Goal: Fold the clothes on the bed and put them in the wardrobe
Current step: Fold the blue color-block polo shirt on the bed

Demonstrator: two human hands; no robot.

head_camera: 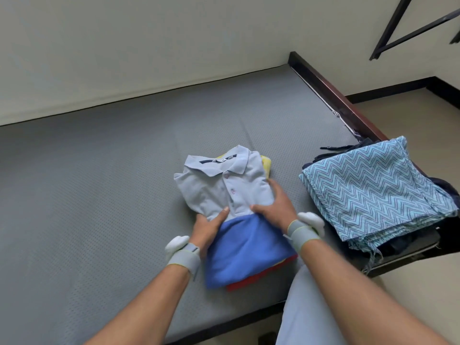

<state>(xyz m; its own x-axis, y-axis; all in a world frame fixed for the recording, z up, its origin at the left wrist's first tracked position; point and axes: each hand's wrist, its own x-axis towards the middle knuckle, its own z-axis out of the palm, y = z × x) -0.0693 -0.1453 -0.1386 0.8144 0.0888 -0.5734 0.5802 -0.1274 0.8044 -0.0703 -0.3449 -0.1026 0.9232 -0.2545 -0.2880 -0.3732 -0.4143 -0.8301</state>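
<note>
Lengthwise, the folded pale-blue polo shirt [224,188] points collar-first toward the wall, topping a small stack on the bed [99,170]; left hand [207,226] and right hand [272,204] grip its sides, thumbs on top.

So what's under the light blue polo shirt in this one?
Under the light blue polo shirt lies a darker blue garment, with a red edge below it and a yellow one showing behind the collar. How many more are stacked is hidden.
</note>
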